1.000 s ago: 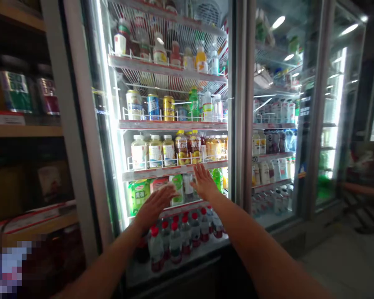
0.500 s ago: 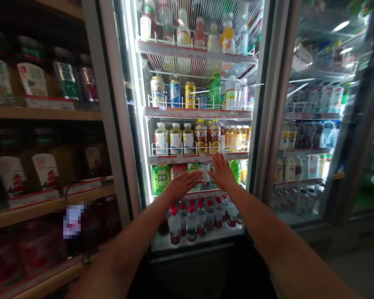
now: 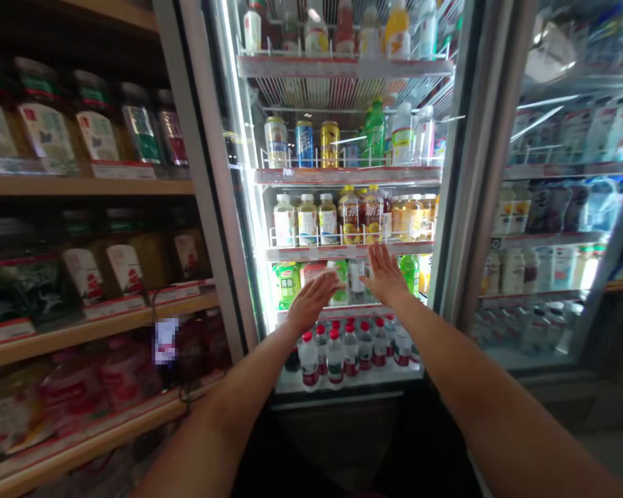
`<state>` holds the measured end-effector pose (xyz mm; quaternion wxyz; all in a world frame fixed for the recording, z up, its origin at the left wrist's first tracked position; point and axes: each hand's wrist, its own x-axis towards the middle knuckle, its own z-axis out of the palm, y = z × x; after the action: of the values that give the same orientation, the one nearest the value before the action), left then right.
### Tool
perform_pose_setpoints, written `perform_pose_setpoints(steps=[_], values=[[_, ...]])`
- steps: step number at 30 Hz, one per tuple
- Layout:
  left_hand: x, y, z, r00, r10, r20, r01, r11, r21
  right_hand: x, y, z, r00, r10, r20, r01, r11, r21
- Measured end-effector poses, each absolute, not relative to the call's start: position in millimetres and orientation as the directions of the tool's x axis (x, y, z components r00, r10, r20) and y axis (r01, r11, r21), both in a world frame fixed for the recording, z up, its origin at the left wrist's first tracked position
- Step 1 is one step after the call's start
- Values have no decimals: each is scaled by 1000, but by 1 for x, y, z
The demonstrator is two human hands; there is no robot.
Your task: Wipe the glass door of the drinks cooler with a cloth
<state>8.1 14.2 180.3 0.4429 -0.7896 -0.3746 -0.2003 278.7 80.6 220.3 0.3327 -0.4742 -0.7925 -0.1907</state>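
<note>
Both my arms reach forward into a lit drinks fridge. My left hand (image 3: 314,299) is flat with its fingers stretched out, holding nothing, in front of the lower shelf. Near it stand a green drink carton (image 3: 286,285) and, below, several red-capped water bottles (image 3: 335,356). My right hand (image 3: 387,274) is raised with fingers extended and empty, close to the shelf edge (image 3: 350,252) under the brown-labelled tea bottles (image 3: 372,216); I cannot tell whether it touches. A green bottle (image 3: 409,272) stands just right of it.
Higher fridge shelves hold a blue can (image 3: 304,144), a gold can (image 3: 329,144) and several bottles. Wooden shelving (image 3: 83,185) with large bottles stands to the left. On the right, a metal door frame (image 3: 485,159) separates another stocked fridge.
The view has shifted, so the fridge shelves sit a little higher and farther right. My left hand's fingers now point more upward; both hands stay empty and stretched out.
</note>
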Motion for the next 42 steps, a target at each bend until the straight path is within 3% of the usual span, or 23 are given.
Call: perform_pose_setpoints(steps=[5,9,13,19,24,28,32,42], values=[[22,11,82,739,502,450,665,-434,-608,279,86,217,-334,596,730,872,489,1],[31,12,74,783,503,365,606,-483,-632,280,87,217,-333,598,729,874,486,0],[24,15,117,817,458,350,559,-486,-672,280,84,219,-333,609,720,874,487,-8],[7,15,233,736,424,527,671,-359,-648,279,78,222,-316,637,703,881,473,-32],[-7,12,329,506,378,775,862,-209,-461,279,78,222,-323,636,700,877,480,-32],[-17,15,355,454,312,835,889,-229,-398,279,76,223,-323,643,695,875,482,-40],[-21,21,321,494,235,837,861,-268,-433,279,75,224,-327,633,702,867,496,-44],[-19,16,155,707,295,643,706,-361,-610,279,77,224,-322,644,694,870,490,-51]])
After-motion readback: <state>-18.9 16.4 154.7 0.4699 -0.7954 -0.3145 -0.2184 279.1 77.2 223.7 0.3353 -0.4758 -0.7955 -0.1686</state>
